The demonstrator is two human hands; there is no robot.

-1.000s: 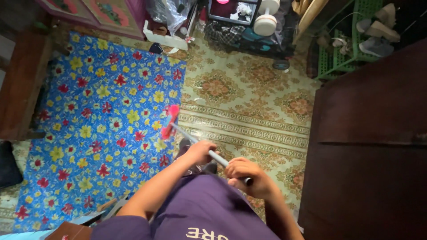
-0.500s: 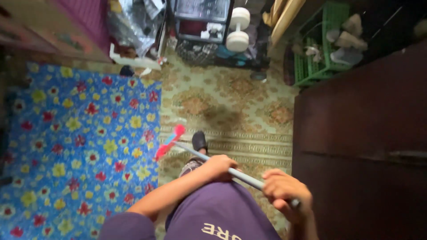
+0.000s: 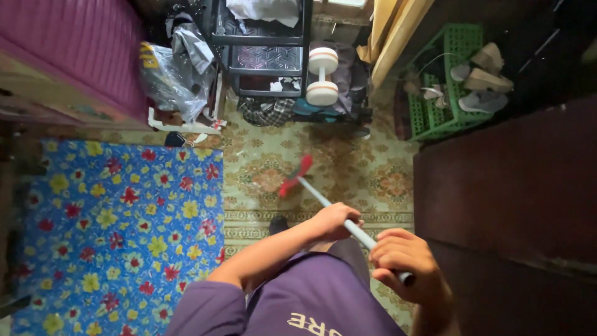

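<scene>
Both my hands grip the grey handle (image 3: 323, 203) of a broom with a pink-red head (image 3: 295, 177). My left hand (image 3: 334, 222) holds the handle lower down, my right hand (image 3: 405, 262) holds its upper end near my purple shirt. The broom head rests on the patterned green and tan floor (image 3: 348, 149), just right of the blue flowered mat (image 3: 118, 224). One of my feet (image 3: 278, 225) shows below the handle.
A dark wooden cabinet (image 3: 516, 205) stands at the right. At the back are a green crate with shoes (image 3: 463, 81), a white dumbbell (image 3: 316, 76), a black shelf rack (image 3: 264, 50), plastic bags (image 3: 177, 74) and a purple-topped piece of furniture (image 3: 81, 56).
The broom head has swept from the mat's right edge up and to the right onto the patterned floor. My view has shifted forward, showing more of the clutter at the back.
</scene>
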